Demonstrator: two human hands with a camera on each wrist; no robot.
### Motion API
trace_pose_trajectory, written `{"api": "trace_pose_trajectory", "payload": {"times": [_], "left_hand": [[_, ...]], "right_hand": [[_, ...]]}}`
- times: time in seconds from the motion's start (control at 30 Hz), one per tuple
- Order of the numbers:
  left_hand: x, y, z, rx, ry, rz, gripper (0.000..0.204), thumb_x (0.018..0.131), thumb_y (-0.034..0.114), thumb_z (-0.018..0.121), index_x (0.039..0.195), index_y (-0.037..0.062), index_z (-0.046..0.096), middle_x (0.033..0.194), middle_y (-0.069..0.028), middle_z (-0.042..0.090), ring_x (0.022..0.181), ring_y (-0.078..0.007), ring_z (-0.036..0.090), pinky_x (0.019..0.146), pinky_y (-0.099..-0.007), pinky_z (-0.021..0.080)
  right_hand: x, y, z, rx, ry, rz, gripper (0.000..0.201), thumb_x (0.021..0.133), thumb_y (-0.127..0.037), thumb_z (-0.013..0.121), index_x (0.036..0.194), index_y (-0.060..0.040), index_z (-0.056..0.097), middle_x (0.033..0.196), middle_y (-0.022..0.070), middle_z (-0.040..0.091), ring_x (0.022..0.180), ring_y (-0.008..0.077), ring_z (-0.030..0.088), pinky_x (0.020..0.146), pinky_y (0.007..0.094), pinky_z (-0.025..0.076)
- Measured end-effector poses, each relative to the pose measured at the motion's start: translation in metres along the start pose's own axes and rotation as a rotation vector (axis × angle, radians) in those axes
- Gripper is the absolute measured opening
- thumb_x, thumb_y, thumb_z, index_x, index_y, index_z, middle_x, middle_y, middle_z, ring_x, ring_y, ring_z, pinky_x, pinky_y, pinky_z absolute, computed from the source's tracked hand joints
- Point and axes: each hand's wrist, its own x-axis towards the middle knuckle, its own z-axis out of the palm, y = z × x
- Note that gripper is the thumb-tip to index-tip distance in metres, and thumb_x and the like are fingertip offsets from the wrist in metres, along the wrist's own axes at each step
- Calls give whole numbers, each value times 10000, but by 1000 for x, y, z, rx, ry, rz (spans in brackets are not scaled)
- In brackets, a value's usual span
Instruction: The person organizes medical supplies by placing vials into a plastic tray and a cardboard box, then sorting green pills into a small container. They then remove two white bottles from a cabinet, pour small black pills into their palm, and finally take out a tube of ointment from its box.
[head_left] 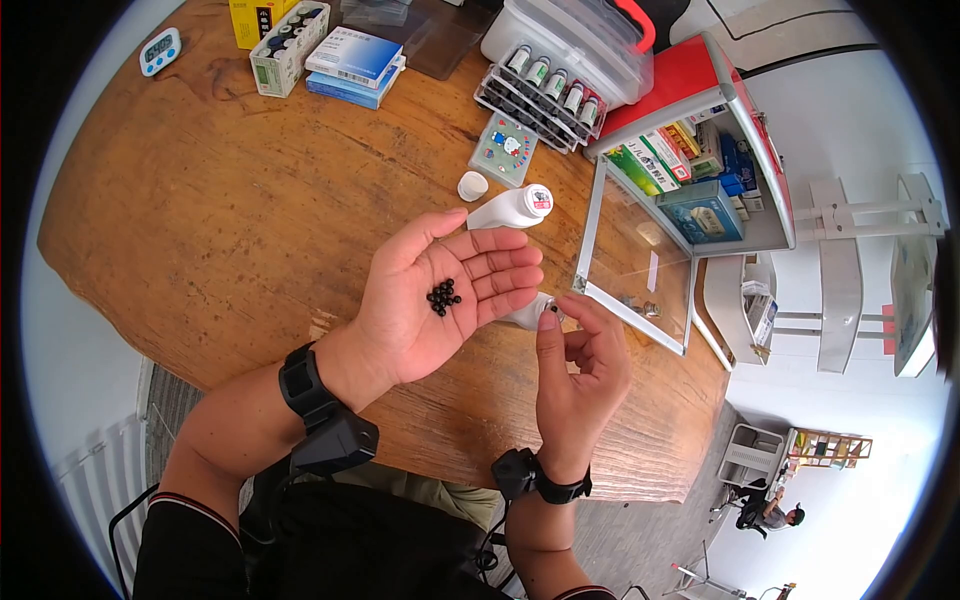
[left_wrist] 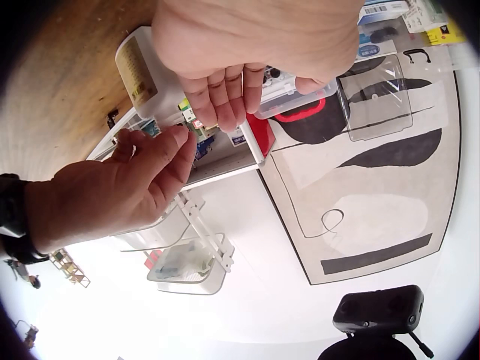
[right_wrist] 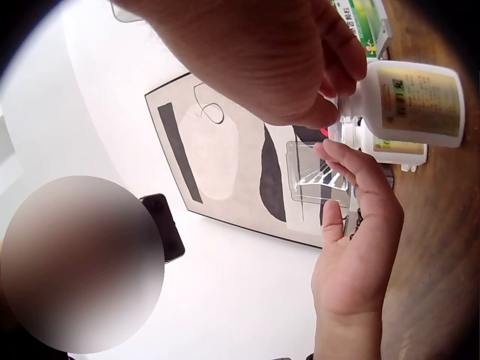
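Observation:
My left hand lies palm up over the wooden table, its fingers extended. A small cluster of round black pills rests in its palm. Just to the right, my right hand has thumb and index fingertips together at a small dark pill. Behind these fingertips stands a white bottle, partly hidden by both hands; its yellowish label shows in the right wrist view. Beyond the left fingers is another white bottle with a sticker on its top. A white cap lies beside it.
An open red-and-white medicine cabinet, its clear door lowered, stands at the right. Farther back are a flat cartoon case, a rack of vials, a clear box, medicine boxes and a timer.

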Motion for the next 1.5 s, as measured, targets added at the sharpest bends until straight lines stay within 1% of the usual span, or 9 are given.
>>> {"api": "trace_pose_trajectory", "payload": {"times": [0.1, 0.33, 0.43, 0.5, 0.67, 0.73, 0.93, 1.13, 1.5], "left_hand": [[0, 0, 0, 3, -11, -2, 567, 1020, 434, 477, 1260, -64, 600, 1248, -213, 649, 1177, -315, 624, 1089, -464, 468], [1, 0, 1, 6, -25, -12, 572, 1023, 434, 470, 1269, -67, 595, 1251, -218, 649, 1184, -316, 623, 1091, -464, 469], [1, -1, 2, 9, -38, -32, 591, 1028, 445, 451, 1280, -72, 588, 1261, -223, 645, 1201, -324, 617, 1107, -465, 455], [1, -3, 2, 32, -47, -34, 607, 1029, 454, 438, 1288, -76, 582, 1276, -229, 639, 1217, -329, 610, 1121, -467, 443], [-3, -3, 12, 89, 5, -61, 648, 1032, 477, 404, 1304, -87, 571, 1318, -245, 619, 1257, -340, 589, 1157, -471, 407], [-2, -3, 12, 111, 36, -44, 655, 1030, 482, 404, 1313, -85, 567, 1333, -248, 611, 1267, -341, 582, 1162, -471, 400], [0, -4, 5, 125, -1, -13, 647, 1027, 474, 414, 1311, -86, 571, 1322, -243, 618, 1252, -338, 591, 1157, -465, 404], [0, -5, 5, 111, 33, -26, 630, 1020, 462, 435, 1293, -87, 584, 1300, -242, 631, 1242, -335, 597, 1149, -462, 412], [1, -5, 2, 156, 32, 2, 614, 1021, 451, 432, 1278, -83, 592, 1266, -229, 649, 1181, -312, 627, 1113, -456, 450]], "right_hand": [[-3, 0, 2, 39, 79, -20, 178, 889, -26, 755, 1062, -9, 715, 1123, 141, 702, 655, 88, 633, 609, 229, 522], [-4, -7, 4, 30, 100, -22, 176, 884, -2, 748, 1056, -19, 714, 1086, 125, 712, 660, 95, 639, 601, 235, 520], [-9, -15, 7, 13, 28, -70, 173, 876, 6, 749, 1043, -25, 713, 1010, 113, 719, 645, 113, 641, 599, 243, 518], [-10, -22, 13, 21, -136, -159, 197, 862, 5, 761, 1051, -21, 710, 949, 105, 716, 642, 128, 647, 600, 244, 517], [-7, -29, 25, 31, -303, -137, 291, 859, -10, 763, 1146, -14, 711, 1000, 96, 695, 723, 174, 696, 617, 315, 551], [-6, -27, 26, -23, -335, -146, 305, 878, -63, 757, 1178, -32, 710, 1020, 106, 683, 754, 238, 711, 635, 350, 562], [-3, -28, 31, -177, -345, -233, 266, 899, -136, 740, 1155, -71, 705, 987, 99, 670, 757, 318, 691, 636, 379, 560], [-4, -28, 32, -134, -337, -158, 160, 899, -127, 739, 1037, -66, 688, 972, 98, 673, 756, 322, 689, 629, 387, 552], [-10, -20, 36, -60, -278, -169, 162, 890, -85, 746, 1042, -54, 699, 995, 111, 702, 776, 307, 698, 655, 367, 562]]}}
